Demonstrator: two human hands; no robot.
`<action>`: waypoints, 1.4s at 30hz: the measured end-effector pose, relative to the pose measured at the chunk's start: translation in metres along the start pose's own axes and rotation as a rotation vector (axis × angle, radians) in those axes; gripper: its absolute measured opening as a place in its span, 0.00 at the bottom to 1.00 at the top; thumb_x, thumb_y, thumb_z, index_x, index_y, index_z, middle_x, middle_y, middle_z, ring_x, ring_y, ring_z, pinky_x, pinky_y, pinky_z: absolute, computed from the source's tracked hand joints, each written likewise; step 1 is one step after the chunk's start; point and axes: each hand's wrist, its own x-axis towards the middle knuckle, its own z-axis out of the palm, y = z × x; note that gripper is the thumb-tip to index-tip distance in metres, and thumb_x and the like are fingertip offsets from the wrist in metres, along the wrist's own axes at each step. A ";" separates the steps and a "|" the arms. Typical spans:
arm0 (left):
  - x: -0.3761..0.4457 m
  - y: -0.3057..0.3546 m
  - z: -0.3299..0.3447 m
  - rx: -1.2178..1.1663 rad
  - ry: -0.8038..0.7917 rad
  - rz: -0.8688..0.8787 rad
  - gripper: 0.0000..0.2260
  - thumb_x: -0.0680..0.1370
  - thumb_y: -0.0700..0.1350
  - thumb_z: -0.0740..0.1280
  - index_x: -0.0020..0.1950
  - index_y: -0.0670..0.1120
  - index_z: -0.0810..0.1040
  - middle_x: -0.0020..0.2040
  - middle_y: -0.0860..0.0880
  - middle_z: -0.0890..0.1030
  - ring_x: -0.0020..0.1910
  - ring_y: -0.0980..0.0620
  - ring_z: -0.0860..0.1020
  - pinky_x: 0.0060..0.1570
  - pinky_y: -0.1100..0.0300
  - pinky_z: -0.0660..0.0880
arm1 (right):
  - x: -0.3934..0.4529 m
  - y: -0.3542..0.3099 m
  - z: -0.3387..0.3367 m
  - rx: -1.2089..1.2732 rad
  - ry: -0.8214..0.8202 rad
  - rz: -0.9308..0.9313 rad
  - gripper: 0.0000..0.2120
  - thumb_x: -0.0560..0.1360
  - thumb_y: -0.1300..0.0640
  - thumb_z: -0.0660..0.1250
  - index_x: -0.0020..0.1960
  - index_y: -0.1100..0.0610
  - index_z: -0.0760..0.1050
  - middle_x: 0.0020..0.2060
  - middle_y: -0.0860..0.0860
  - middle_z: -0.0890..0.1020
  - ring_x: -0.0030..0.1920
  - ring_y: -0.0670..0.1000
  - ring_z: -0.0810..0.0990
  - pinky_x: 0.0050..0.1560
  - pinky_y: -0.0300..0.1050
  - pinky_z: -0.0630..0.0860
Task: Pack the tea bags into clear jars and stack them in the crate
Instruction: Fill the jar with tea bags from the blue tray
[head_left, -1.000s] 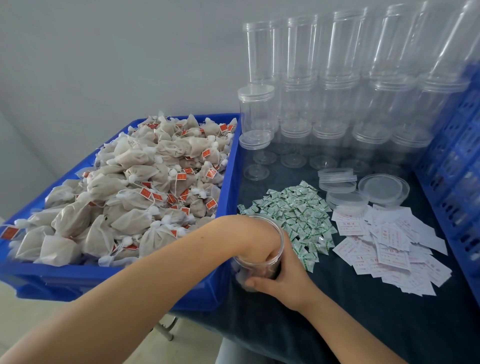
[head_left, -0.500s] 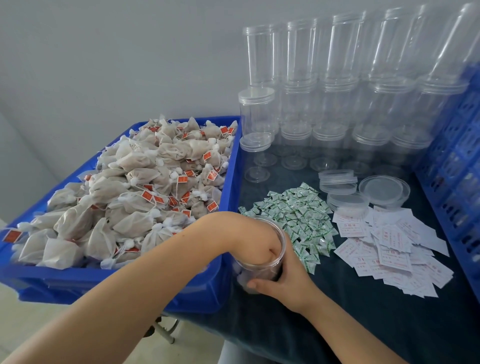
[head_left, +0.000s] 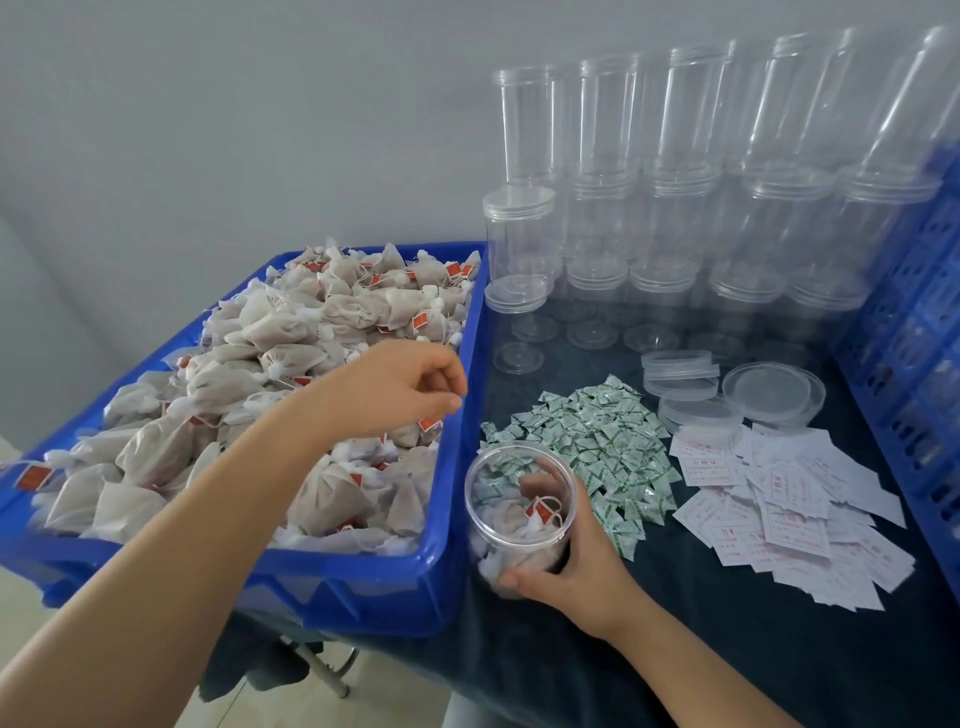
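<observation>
- Head view is looking down at a table draped in dark cloth (head_left: 701, 649), with a person's two bare forearms reaching in from the near edge.
- Right hand (head_left: 566, 564) is gripping an open clear jar (head_left: 519, 512), a smooth round plastic cylinder standing near the table's front, thumb across its near wall and fingers showing through the far side.
- Soft, pale mesh tea bags with red tags (head_left: 524, 519) are lying crumpled in the jar's bottom.
- Left hand (head_left: 395, 389) is hovering over the blue plastic bin (head_left: 457, 582) on the left, fingers loosely curled and holding nothing.
- Heaped tea bags (head_left: 249, 395) are filling that bin.
- Small green-and-white sachets (head_left: 587, 447) are lying in a pile just beyond the jar.
- White printed paper slips (head_left: 779, 509) are spreading to the right.
- Flat clear lids (head_left: 769, 389) are resting behind them.
- Stacked empty jars (head_left: 675, 208) are lining the far wall.
- Blue lattice crate (head_left: 914, 338) is standing at the right edge.
</observation>
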 end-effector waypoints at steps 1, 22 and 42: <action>0.000 -0.008 -0.002 0.031 0.035 -0.026 0.08 0.76 0.43 0.69 0.42 0.56 0.77 0.37 0.57 0.81 0.36 0.65 0.78 0.35 0.72 0.71 | 0.000 0.000 0.000 0.002 -0.002 0.002 0.42 0.57 0.42 0.81 0.64 0.24 0.62 0.59 0.34 0.73 0.65 0.40 0.73 0.60 0.29 0.69; 0.005 -0.051 0.031 0.721 -0.139 -0.622 0.14 0.76 0.56 0.67 0.53 0.47 0.75 0.40 0.51 0.71 0.43 0.49 0.73 0.40 0.56 0.70 | -0.001 0.000 0.000 -0.002 0.007 0.018 0.43 0.57 0.33 0.79 0.67 0.26 0.61 0.61 0.35 0.73 0.66 0.42 0.73 0.61 0.30 0.69; 0.007 -0.060 0.040 0.907 -0.068 -0.609 0.03 0.77 0.46 0.67 0.45 0.49 0.75 0.40 0.51 0.75 0.41 0.49 0.70 0.37 0.57 0.68 | -0.001 0.002 0.000 -0.008 0.004 0.028 0.44 0.57 0.33 0.80 0.68 0.28 0.61 0.60 0.35 0.74 0.65 0.43 0.73 0.60 0.30 0.70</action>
